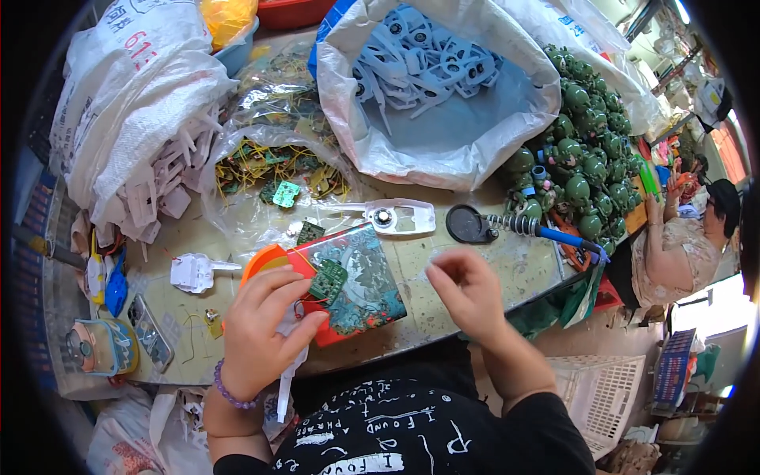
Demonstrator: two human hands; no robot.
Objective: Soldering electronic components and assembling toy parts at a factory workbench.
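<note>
My left hand (pixel 265 332) curls round a white plastic housing (pixel 294 360) whose narrow handle points down toward my lap. Beside its fingertips a green circuit board (pixel 328 282) with thin wires lies over a red box (pixel 372 273) with a worn, paint-stained top. To the right of the box, my right hand (pixel 469 293) is raised above the table, thumb and fingers drawn together; whatever they may hold is too small to make out. An orange part (pixel 265 257) shows behind my left fingers. Another white housing with a round centre piece (pixel 402 216) rests beyond the box.
A large sack (pixel 356 134) of white frames stands at the back, left of piled green round parts (pixel 582 170). A soldering iron (pixel 554 235) sits in a coiled holder. Bagged circuit boards (pixel 273 170), a phone (pixel 150 332) and a white housing (pixel 194 273) are leftward. Another person (pixel 673 245) sits at right.
</note>
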